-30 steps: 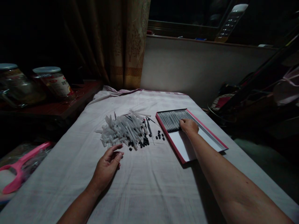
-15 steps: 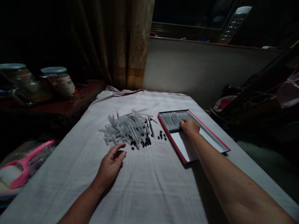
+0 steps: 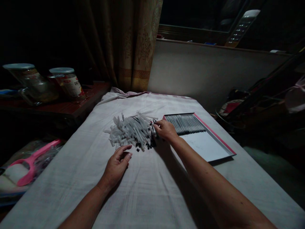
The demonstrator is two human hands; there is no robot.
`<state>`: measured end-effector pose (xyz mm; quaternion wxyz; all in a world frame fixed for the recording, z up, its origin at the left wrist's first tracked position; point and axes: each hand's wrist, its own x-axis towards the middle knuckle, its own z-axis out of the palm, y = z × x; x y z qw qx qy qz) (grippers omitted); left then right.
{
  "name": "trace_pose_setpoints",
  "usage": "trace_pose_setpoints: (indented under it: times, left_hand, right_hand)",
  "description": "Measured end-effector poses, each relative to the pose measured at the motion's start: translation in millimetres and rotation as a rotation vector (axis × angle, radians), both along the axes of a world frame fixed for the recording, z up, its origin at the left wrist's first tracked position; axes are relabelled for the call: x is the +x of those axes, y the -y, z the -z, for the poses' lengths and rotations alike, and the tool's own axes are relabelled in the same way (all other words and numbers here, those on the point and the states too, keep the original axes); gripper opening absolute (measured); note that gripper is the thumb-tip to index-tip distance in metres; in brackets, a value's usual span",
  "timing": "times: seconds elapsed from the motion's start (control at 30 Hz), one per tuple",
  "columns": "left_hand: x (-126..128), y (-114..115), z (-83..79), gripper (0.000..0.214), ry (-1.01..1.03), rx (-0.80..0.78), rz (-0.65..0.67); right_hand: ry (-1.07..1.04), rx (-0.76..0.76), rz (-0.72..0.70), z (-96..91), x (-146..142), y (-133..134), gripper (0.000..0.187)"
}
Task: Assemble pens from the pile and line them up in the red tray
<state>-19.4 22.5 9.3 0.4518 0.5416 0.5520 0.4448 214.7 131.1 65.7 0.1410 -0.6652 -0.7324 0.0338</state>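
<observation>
A heap of thin, pale translucent plastic tubes [image 3: 133, 128] lies on the cloth-covered table [image 3: 143, 194]. Small black caps [image 3: 150, 145] are scattered along its near right edge. Beside the heap's near side rests my left hand [image 3: 116, 163], holding nothing, thumb and fingers apart. My right hand [image 3: 165, 129] is at the heap's right edge, its fingertips drawn together by some thin dark sticks [image 3: 154, 122]; whether one is gripped is hidden. Behind that wrist is a shallow red-edged box [image 3: 214, 132], with a row of clear pen-like sticks with black ends [image 3: 187, 123] along its far side.
On the left, a dark red cabinet [image 3: 88, 98] carries lidded jars [image 3: 68, 82] and a glass mug [image 3: 38, 92]. A pink-handled object [image 3: 35, 162] lies low at the left among plastic bags. Curtain [image 3: 133, 47] and wall [image 3: 190, 70] bound the far end.
My right hand has moved left from the row of sticks in the box to the right edge of the heap. My left hand has stayed in place. The view has shifted slightly.
</observation>
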Motion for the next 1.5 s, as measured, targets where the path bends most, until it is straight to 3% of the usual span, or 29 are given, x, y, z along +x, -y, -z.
trace_pose_setpoints:
  times: [0.13,0.23,0.37,0.47,0.57,0.7,0.8,0.9,1.0,1.1,1.2,1.33,1.5]
  left_hand:
    - [0.0,0.5,1.0,0.044,-0.003,0.029,0.005]
    - [0.2,0.7,0.9,0.042,-0.015,0.046,0.006]
    - [-0.4,-0.2,1.8,0.040,-0.039,0.057,0.015]
    - [-1.7,-0.3,4.0,0.036,-0.083,0.120,0.027]
    - [-2.7,3.1,3.9,0.031,-0.231,0.332,0.008]
    - [-2.7,11.8,-2.1,0.036,-0.561,0.653,-0.079]
    - [-3.4,15.2,-3.9,0.034,-0.729,0.705,-0.031]
    - [-5.5,13.8,1.0,0.025,-0.770,0.642,0.134]
    - [-7.8,9.7,8.6,0.027,-0.737,0.553,0.168]
    - [-9.6,5.8,13.5,0.031,-0.675,0.511,0.122]
    - [-10.6,3.8,14.4,0.034,-0.629,0.484,0.080]
    - [-10.5,2.9,13.7,0.034,-0.593,0.463,0.078]
    - [-10.4,2.1,15.4,0.033,-0.578,0.472,0.087]
  right_hand:
    - [0.007,-0.124,0.028,6.0,-28.7,4.8,0.042]
    - [0.030,-0.125,0.082,10.2,-38.4,2.8,0.040]
    - [-0.036,-0.094,0.171,10.2,-37.7,1.4,0.034]
    - [-0.197,-0.025,0.201,8.9,-29.7,11.9,0.033]
    - [-0.489,0.042,0.096,11.2,-22.1,36.6,0.031]
    - [-0.724,-0.068,-0.256,17.7,-20.5,78.8,0.024]
    - [-0.797,-0.238,-0.412,21.5,-22.3,97.7,0.023]
    - [-0.836,-0.330,-0.398,25.2,-20.4,96.7,0.029]
    - [-0.743,-0.247,-0.225,28.2,-13.9,82.9,0.035]
    - [-0.548,-0.070,-0.053,28.4,-6.3,68.9,0.027]
    - [-0.318,0.002,0.054,25.9,-1.0,59.5,0.024]
    - [-0.043,-0.053,0.221,21.5,0.7,49.2,0.028]
    - [0.127,-0.253,0.220,15.5,-4.1,33.6,0.032]
